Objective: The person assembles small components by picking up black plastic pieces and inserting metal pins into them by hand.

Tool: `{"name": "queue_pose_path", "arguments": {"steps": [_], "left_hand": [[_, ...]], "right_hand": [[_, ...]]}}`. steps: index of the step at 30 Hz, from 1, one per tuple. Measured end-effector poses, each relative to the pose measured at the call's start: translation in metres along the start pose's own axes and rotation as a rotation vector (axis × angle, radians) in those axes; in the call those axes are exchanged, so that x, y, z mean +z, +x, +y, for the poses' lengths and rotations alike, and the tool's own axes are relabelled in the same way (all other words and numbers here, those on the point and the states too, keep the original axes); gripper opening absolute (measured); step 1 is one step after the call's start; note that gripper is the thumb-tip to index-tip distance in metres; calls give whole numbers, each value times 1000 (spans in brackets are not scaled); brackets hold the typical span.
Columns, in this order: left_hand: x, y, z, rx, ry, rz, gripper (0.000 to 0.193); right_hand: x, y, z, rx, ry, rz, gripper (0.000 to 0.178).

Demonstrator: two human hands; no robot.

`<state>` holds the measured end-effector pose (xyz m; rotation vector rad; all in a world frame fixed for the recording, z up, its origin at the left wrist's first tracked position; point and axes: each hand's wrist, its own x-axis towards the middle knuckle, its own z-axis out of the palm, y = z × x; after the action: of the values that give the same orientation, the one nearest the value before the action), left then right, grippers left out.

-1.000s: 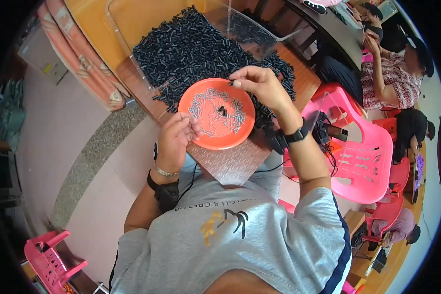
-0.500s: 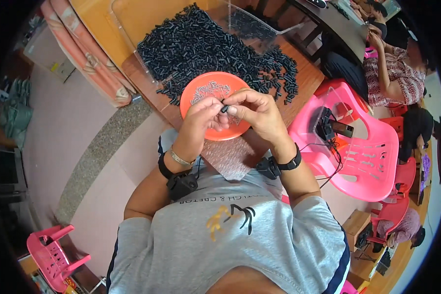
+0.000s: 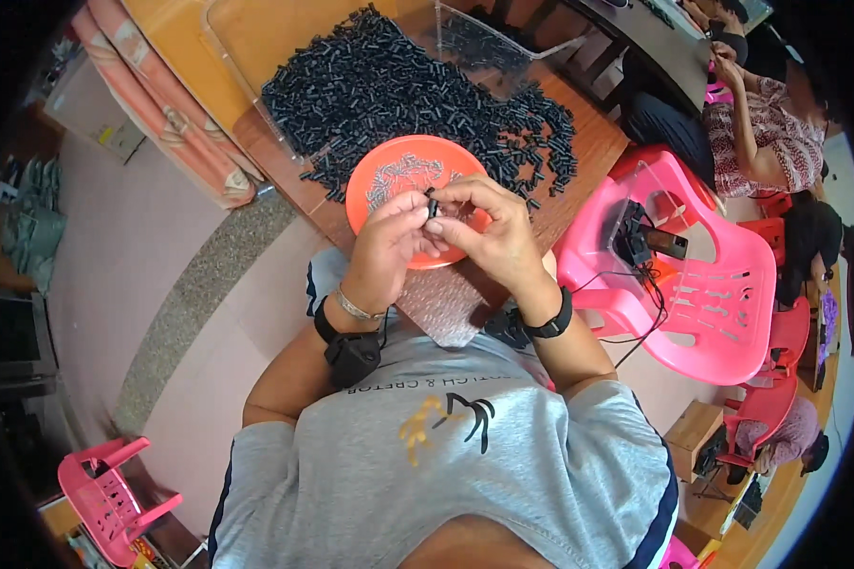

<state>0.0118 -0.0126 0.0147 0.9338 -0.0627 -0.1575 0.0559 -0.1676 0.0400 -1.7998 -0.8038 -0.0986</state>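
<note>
Both hands point(image 3: 446, 237) pinching small black cylinder point(image 3: 433, 206), round orange plate point(image 3: 375, 180)

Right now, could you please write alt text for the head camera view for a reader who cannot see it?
Both hands, left hand and right hand, pinch a small black part together above an orange plate of little metal pieces. Behind it a heap of black tubes covers the wooden table; a pink chair stands right.

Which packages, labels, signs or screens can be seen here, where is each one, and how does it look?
Clear plastic box: on the wooden table beyond the orange plate, rectangular, see-through.
Cardboard box: on the floor at the right, below the pink chair, small, brown.
Dark flat device: on the pink chair seat, rectangular, wired; whether it has a screen is unclear.
</note>
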Motion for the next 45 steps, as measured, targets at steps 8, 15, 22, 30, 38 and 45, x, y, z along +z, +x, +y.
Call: {"name": "queue_pose_path", "arguments": {"steps": [8,15,22,30,38,45], "left_hand": [[-8,1,-7,0,24,21,16],[-11,1,-7,-9,-47,-27,20],[-13,0,-7,-8,-45,-56,22],[-15,1,-11,16,-42,-51,22],[-18,0,-15,20,17,23,21],[-24,0,-15,16,29,-54,19]], "right_hand": [[-2,2,-3,-141,-205,-39,24],[5,0,-3,-116,-152,8,29],[6,-1,1,-133,-118,4,29],[5,-3,5,-161,-108,-18,29],[6,-6,5,-93,-101,-31,23],[3,-5,9,-99,-81,-32,16]]}}
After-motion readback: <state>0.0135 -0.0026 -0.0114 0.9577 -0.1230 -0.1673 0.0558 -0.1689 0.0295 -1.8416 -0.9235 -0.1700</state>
